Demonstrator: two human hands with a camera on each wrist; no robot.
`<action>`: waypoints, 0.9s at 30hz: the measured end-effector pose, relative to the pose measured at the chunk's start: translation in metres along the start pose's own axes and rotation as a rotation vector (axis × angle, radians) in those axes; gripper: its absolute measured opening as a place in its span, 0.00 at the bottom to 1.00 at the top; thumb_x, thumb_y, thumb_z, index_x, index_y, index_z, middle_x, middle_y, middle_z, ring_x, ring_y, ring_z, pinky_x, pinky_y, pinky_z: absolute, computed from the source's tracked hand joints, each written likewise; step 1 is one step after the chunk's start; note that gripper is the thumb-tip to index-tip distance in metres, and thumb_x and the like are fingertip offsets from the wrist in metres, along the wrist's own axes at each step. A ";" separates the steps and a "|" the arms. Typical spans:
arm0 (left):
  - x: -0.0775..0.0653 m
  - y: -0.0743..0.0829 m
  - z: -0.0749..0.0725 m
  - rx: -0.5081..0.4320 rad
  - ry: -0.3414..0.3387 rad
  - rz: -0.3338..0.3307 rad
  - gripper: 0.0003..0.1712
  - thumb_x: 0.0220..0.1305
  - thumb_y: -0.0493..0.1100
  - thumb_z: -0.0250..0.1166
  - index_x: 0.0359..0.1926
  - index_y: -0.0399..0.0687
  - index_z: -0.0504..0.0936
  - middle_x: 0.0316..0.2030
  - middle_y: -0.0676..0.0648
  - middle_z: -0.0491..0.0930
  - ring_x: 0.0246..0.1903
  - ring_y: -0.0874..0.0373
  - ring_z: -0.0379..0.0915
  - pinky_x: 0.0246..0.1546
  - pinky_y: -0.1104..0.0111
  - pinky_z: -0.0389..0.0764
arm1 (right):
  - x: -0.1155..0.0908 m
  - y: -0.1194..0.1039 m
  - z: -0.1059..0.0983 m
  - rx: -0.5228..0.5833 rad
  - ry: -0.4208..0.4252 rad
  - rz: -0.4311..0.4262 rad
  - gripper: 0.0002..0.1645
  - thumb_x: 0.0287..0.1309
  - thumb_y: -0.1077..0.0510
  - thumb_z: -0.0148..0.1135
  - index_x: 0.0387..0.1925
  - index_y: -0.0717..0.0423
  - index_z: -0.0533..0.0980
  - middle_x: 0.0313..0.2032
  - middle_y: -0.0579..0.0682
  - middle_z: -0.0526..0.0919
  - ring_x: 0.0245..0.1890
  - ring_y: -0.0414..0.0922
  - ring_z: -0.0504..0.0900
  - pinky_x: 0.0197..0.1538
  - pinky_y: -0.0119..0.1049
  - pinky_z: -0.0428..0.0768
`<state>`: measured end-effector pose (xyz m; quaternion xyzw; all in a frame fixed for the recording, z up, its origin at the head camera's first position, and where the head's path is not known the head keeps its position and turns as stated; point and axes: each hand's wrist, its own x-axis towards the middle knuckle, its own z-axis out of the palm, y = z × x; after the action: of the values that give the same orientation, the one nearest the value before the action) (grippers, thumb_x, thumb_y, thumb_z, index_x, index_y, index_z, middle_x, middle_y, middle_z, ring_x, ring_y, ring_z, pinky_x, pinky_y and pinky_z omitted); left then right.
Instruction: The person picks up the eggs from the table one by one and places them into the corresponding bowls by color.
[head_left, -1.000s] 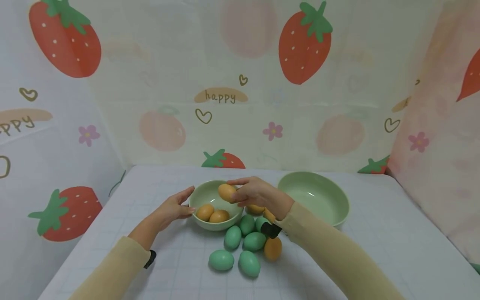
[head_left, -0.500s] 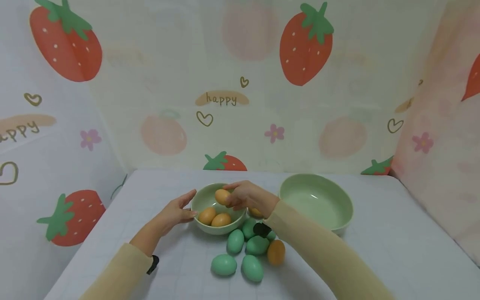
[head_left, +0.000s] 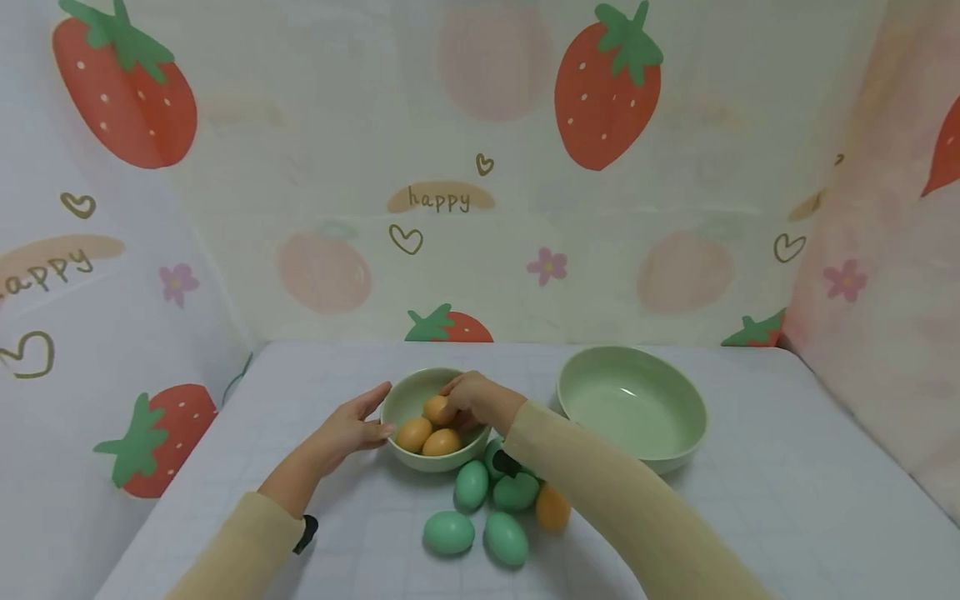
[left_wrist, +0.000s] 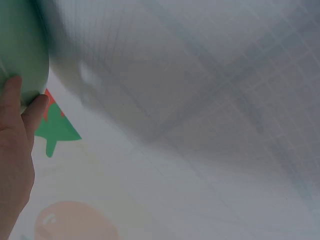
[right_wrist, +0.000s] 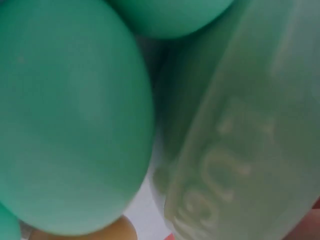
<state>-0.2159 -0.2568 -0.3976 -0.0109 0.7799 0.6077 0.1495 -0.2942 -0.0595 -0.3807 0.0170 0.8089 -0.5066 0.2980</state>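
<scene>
In the head view my left hand point(head_left: 348, 429) rests against the left side of the small green bowl point(head_left: 438, 462), its fingers fairly straight. The left wrist view has those fingertips on the bowl's outer wall point(left_wrist: 25, 45). My right hand point(head_left: 480, 400) reaches over the right rim and holds an orange egg point(head_left: 437, 409) low inside the bowl. Two more orange eggs lie there, one at the left point(head_left: 414, 435) and another at the front point(head_left: 442, 442). Beneath the right wrist, a green egg point(right_wrist: 75, 115) fills much of the right wrist view, beside the bowl's wall.
Several green eggs point(head_left: 448, 532) lie on the white table in front of the small bowl. An orange egg point(head_left: 553, 508) sits among them, partly behind the right sleeve. To the right stands a larger green bowl point(head_left: 637, 400). A strawberry-print cloth point(head_left: 442, 275) hangs behind the table.
My right hand has moved left and down, bringing the held orange egg from above the small bowl to beside the two eggs inside. The left hand has stayed at the bowl's side.
</scene>
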 end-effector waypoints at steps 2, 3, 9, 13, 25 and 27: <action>0.000 0.001 0.000 0.008 0.002 0.002 0.45 0.66 0.29 0.60 0.76 0.39 0.45 0.75 0.35 0.39 0.69 0.36 0.50 0.55 0.60 0.76 | 0.000 0.001 0.002 -0.002 0.015 -0.010 0.24 0.52 0.75 0.65 0.53 0.63 0.78 0.45 0.61 0.81 0.45 0.55 0.82 0.50 0.46 0.82; -0.001 0.002 0.000 0.011 0.001 -0.001 0.45 0.66 0.30 0.59 0.76 0.39 0.44 0.75 0.35 0.39 0.69 0.36 0.50 0.56 0.60 0.76 | 0.000 0.001 0.002 -0.005 0.017 -0.011 0.24 0.53 0.75 0.65 0.52 0.63 0.78 0.45 0.61 0.81 0.45 0.55 0.82 0.50 0.45 0.81; 0.000 0.003 0.001 0.010 -0.011 -0.007 0.44 0.67 0.31 0.59 0.76 0.39 0.44 0.75 0.35 0.39 0.69 0.36 0.49 0.56 0.59 0.75 | -0.001 0.001 -0.001 -0.032 0.005 0.003 0.24 0.53 0.74 0.66 0.54 0.64 0.77 0.45 0.61 0.81 0.46 0.56 0.82 0.50 0.45 0.81; 0.001 0.004 0.001 0.012 -0.010 -0.006 0.45 0.67 0.31 0.60 0.76 0.39 0.44 0.75 0.35 0.38 0.70 0.35 0.47 0.57 0.59 0.75 | -0.005 -0.003 -0.007 -0.049 -0.039 -0.003 0.27 0.54 0.74 0.65 0.57 0.64 0.75 0.48 0.64 0.80 0.49 0.59 0.81 0.52 0.47 0.81; -0.001 0.001 0.003 0.003 -0.017 -0.002 0.44 0.67 0.30 0.59 0.76 0.39 0.44 0.75 0.35 0.37 0.70 0.35 0.47 0.58 0.58 0.74 | -0.044 0.000 -0.035 0.027 -0.085 -0.079 0.30 0.58 0.69 0.64 0.63 0.60 0.72 0.47 0.59 0.82 0.49 0.54 0.81 0.53 0.46 0.80; 0.001 0.004 0.002 0.013 -0.014 0.004 0.44 0.67 0.30 0.59 0.76 0.39 0.44 0.75 0.35 0.37 0.70 0.35 0.47 0.58 0.58 0.74 | -0.052 0.000 -0.043 0.041 -0.084 -0.106 0.30 0.59 0.68 0.63 0.64 0.58 0.71 0.49 0.59 0.82 0.49 0.53 0.81 0.53 0.45 0.80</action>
<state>-0.2175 -0.2541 -0.3950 -0.0043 0.7829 0.6029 0.1538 -0.2715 -0.0099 -0.3411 -0.0412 0.7850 -0.5383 0.3037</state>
